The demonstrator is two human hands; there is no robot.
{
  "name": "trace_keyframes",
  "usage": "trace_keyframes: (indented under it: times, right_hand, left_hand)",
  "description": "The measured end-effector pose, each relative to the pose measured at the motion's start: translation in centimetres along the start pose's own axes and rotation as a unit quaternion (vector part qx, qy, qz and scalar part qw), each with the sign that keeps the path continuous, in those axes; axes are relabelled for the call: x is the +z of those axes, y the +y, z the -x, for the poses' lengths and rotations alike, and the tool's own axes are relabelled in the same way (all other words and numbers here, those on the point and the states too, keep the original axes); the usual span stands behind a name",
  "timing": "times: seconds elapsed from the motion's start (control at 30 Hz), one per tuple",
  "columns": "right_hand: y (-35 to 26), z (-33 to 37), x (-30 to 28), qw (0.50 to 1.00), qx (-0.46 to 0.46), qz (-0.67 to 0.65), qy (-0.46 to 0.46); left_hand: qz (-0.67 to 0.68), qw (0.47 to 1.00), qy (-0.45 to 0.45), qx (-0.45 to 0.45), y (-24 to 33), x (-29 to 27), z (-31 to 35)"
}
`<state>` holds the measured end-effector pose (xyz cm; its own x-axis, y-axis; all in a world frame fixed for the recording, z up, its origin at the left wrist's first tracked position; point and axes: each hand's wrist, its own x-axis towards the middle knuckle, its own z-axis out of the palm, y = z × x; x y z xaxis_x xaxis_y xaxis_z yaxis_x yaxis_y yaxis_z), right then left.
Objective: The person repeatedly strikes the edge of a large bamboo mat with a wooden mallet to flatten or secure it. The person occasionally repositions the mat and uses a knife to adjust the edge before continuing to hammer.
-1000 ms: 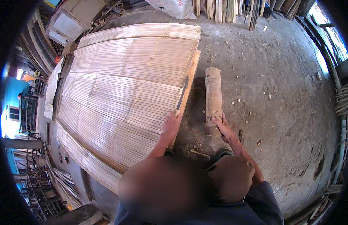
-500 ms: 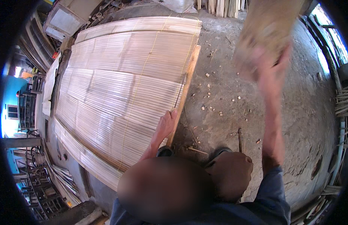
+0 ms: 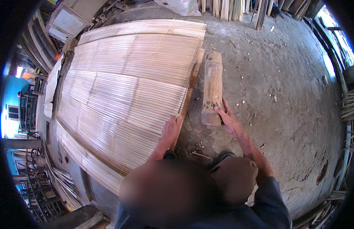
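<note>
A wide blind of pale thin slats (image 3: 119, 82), tied with yellow cord, lies flat over wooden boards. At its right edge, near me, my left hand (image 3: 171, 129) is closed, with thumb and fingers pinching the slat ends. Just beside it runs a wooden board (image 3: 193, 78) that juts out from under the blind. My right hand (image 3: 231, 121) grips the near end of a thick length of bamboo (image 3: 213, 86), with the thumb on top and the fingers mostly hidden behind it. The bamboo points away from me, apart from the board's edge.
Small wood offcuts (image 3: 243, 102) are scattered over the concrete floor (image 3: 299, 110). Bundles of wooden strips (image 3: 232, 9) stand at the back beside a white sack (image 3: 181, 5). Sticks and racks (image 3: 35, 164) crowd the left side. A thin stick (image 3: 202, 155) lies near my feet.
My right hand has come down and to the left with the bamboo, which was raised and blurred at the upper right. My left hand stays at the blind's edge, shifted slightly.
</note>
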<state>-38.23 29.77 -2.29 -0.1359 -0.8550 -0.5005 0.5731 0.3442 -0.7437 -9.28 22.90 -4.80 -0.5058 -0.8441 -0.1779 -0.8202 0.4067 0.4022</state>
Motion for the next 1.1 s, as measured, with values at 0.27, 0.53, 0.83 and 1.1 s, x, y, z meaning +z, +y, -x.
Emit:
trace_keyframes:
  times: [0.27, 0.53, 0.83, 1.1]
  right_hand:
    - [0.9, -1.6, -0.2, 0.993, 0.044, -0.109, 0.01]
    - [-11.6, 3.9, 3.8, 0.962, -0.234, 0.139, 0.024]
    - [-34.9, 8.9, 2.5, 0.422, -0.694, 0.458, 0.361]
    - [-4.0, -2.5, -4.0, 0.819, -0.151, 0.553, -0.036]
  left_hand:
    - [0.099, 0.982, 0.001, -0.161, 5.6, -2.1, -1.0]
    - [0.092, 0.992, 0.001, -0.088, 1.7, -0.4, -1.4]
    - [0.049, 0.998, -0.031, 0.022, 3.7, -1.9, -2.2]
    - [0.057, 0.998, -0.019, 0.014, 0.7, 0.5, -0.7]
